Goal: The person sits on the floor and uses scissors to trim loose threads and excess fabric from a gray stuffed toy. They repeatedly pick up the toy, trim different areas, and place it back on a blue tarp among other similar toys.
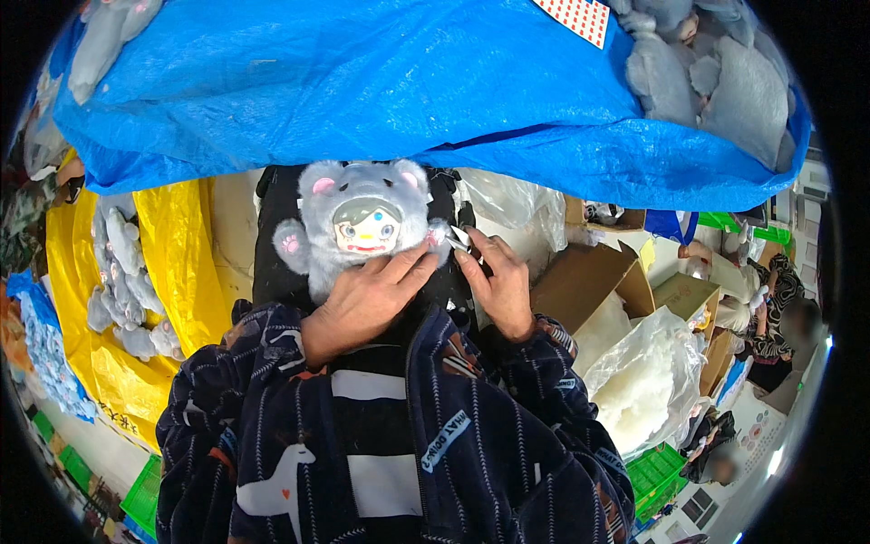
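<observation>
A grey plush toy (319, 254) lies face up on my lap, with round bear ears, pink paw pads and a smooth doll face (367, 227). My left hand (376, 295) lies across its lower body, fingers closed round the side near the toy's paw (439, 234) at the right. Beside that paw, my right hand (497, 283) pinches a small silvery metal tool (460, 240). Its tip points toward the paw; the fingers hide most of it, so its exact kind is unclear.
A blue tarp (362, 91) spans the far side, with grey plush pieces (748, 100) piled at its right. Yellow sheeting (186, 272) on the left holds more grey plush parts (122, 263). Right of me stand an open cardboard box (580, 286) and a clear bag of white stuffing (639, 381).
</observation>
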A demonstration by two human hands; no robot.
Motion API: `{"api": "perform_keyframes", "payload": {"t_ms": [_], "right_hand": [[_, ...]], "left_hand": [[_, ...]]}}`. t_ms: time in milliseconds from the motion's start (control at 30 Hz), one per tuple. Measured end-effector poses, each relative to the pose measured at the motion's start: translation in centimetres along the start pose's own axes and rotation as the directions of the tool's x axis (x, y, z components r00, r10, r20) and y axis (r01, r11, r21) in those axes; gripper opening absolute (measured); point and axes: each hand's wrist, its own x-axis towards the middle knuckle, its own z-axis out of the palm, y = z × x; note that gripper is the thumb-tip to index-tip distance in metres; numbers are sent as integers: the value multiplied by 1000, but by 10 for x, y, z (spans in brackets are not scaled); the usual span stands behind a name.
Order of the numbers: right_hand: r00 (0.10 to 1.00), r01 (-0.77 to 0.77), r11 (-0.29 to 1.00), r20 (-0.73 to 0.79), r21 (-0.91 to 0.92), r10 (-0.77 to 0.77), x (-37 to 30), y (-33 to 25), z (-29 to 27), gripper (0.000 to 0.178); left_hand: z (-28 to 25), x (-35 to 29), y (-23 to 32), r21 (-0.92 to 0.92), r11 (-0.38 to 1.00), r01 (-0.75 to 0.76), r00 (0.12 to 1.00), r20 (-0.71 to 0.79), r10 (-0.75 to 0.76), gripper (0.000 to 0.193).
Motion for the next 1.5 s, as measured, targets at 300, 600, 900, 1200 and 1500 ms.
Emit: {"api": "perform_keyframes", "payload": {"t_ms": [300,600,900,1200,1500], "right_hand": [[996,57,991,-69,118,-49,11,-4,14,30],[981,179,977,94,-112,-169,21,-6,-14,31],[911,341,904,328,-256,-251,46,-23,-33,30],[985,-157,854,142,496,99,20,6,9,26],[918,-324,417,175,849,356,29,-3,-12,31]], "left_hand": [[4,2,1,16,1000,-2,1000,1,2,45],[-1,2,4,28,998,57,996,70,-59,42],[-6,2,4,27,998,59,992,106,-61,42],[-6,3,3,-73,993,95,992,95,-88,41],[-3,0,-2,-88,992,93,995,55,-88,41]]}}
